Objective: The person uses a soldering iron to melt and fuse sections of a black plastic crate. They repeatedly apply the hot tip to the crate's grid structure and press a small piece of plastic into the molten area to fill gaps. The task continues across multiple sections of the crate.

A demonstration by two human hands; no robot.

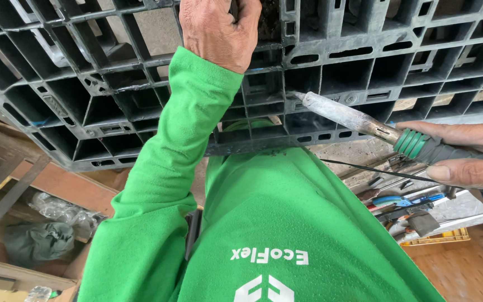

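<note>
Pallet (pixel 364 61), black plastic grid, stands tilted before the person. Left hand (pixel 219 28) has its fingers closed on a rib up top; right hand (pixel 470 159) grips the iron (pixel 353 118), tip at a rib. Best brace firmly, tip held steady.

A black plastic grid pallet (pixel 364 50) is gripped at its upper ribs by the left hand (pixel 219 31). Right of and below that grip, a grey metal soldering iron (pixel 345 114) is held by the right hand (pixel 470 159), its tip laid against the pallet. Hand tools (pixel 403 204) are spread below the right-hand grip.
</note>
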